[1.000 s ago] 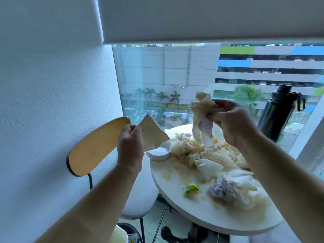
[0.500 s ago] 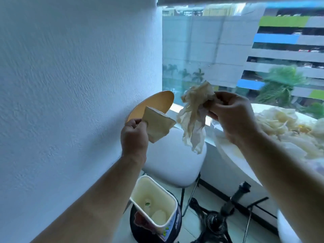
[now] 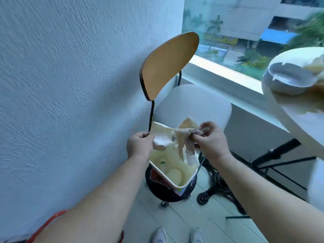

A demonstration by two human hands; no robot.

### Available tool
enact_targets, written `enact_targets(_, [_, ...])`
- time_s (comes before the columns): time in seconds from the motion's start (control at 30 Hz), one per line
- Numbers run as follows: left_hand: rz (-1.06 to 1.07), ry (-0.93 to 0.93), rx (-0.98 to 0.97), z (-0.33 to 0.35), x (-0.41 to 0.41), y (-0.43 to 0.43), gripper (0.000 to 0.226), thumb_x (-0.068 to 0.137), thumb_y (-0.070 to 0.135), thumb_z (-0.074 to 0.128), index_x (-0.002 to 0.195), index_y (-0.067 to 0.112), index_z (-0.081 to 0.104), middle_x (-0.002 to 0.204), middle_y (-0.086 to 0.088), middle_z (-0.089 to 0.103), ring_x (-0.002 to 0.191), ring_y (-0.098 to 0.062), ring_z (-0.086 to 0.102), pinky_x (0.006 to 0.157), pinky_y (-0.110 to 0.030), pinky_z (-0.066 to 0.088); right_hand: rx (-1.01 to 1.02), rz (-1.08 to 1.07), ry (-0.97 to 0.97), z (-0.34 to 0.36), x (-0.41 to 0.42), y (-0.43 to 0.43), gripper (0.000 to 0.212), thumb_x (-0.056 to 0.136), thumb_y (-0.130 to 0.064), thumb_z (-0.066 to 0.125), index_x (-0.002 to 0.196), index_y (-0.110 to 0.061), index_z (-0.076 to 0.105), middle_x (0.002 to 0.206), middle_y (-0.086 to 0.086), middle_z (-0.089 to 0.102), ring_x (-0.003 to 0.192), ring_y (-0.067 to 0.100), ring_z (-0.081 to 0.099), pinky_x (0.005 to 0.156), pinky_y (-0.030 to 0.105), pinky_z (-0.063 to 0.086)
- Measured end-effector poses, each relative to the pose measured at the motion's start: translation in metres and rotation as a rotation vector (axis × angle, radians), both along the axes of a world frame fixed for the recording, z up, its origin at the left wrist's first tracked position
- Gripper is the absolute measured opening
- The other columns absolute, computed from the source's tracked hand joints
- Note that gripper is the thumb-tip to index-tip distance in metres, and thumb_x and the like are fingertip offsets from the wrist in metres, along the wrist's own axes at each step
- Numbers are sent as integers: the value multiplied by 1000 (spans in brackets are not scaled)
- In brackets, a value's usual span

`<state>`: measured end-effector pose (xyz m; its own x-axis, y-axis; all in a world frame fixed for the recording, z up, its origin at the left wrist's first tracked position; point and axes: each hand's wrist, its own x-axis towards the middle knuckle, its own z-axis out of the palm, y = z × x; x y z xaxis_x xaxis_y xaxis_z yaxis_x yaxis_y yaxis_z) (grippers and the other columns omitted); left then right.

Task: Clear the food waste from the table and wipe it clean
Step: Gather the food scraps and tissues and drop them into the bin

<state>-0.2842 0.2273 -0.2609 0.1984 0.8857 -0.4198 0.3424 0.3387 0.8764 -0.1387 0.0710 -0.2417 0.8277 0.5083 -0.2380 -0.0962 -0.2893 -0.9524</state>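
Head view is showing 2 hands hovering over the bin on the floor. The left hand is pinching a folded paper piece; the right hand is gripping a soiled tissue wad, dangling directly above the bin, beside the chair.

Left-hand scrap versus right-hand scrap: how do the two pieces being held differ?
The left hand pinches a stiff tan-and-white scrap that keeps a flat, folded shape; the right hand grips a limp crumpled wad that droops in strands. The stiff scrap looks fairly clean, the wad stained and soggy. Both hang above the open cream container on the floor.
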Motion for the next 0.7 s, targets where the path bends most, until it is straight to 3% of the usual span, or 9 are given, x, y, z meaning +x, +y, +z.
enact_targets(0.07, [29,42,-42,-31,-1,-2,13,81,25,77,72,16,75,57,3,72,64,-27,64,71,-38,60,-137,25,-30,-33,-4,0,19,80,-4,73,89,-17,63,75,6,70,66,22,64,74,48,61])
enact_targets(0.17, [50,113,-65,-70,0,-7,13,77,29,73,69,18,75,62,2,73,71,-31,72,75,-42,65,-301,65,-72,-80,-8,0,13,83,-10,69,93,-18,68,78,1,73,68,19,64,58,21,50])
enact_targets(0.23, [39,175,-55,-93,2,-10,16,79,30,72,68,18,73,65,1,72,73,-32,70,75,-39,63,-365,83,-76,-106,-10,2,16,88,-11,66,103,-18,68,84,1,72,69,16,64,49,10,42])
enact_targets(0.3, [12,214,-48,-113,3,-12,18,84,30,72,68,21,75,69,1,72,75,-31,69,74,-35,59,-432,139,-66,-129,-13,3,25,91,-17,68,116,-19,68,93,-1,71,76,15,66,58,14,47])
enact_targets(0.4, [-79,186,-96,-138,2,-18,12,81,35,69,73,35,79,75,3,76,77,-26,71,81,-41,65,-534,284,3,-157,-15,6,47,90,-34,76,134,-26,63,104,-7,68,91,19,70,82,35,59])
enact_targets(0.53, [-136,181,-93,-147,-6,-23,13,90,26,71,81,30,79,79,3,77,84,-26,74,88,-46,64,-607,344,-42,-162,-16,4,30,99,-24,64,129,-27,66,107,-6,70,77,11,70,60,27,54])
enact_targets(0.7, [-158,229,-94,-148,-21,-19,13,89,28,70,78,30,77,83,6,77,84,-22,74,88,-48,64,-603,334,-98,-154,-17,-2,22,101,-13,55,108,-27,72,97,-7,74,74,17,75,66,42,64])
